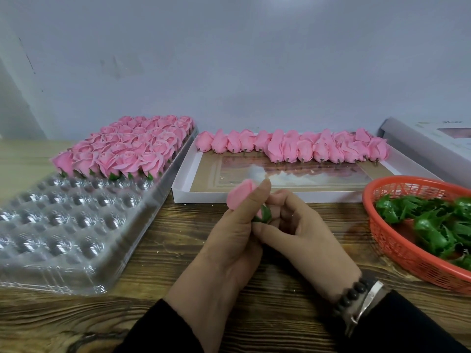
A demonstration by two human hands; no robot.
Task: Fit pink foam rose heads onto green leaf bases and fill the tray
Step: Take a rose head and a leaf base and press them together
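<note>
Woodgrain tabletop (178, 250) meets pale wall (229, 59); left hand (229, 240) grips rose head (240, 196), right hand (303, 230) pinches leaf base (266, 214).

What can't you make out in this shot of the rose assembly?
Head view only:
- Join between rose head and leaf base: covered by both hands, left and right.
- Orange basket: cut off by right edge.
- Clear tray: near cells blurred, left edge cut off.
</note>
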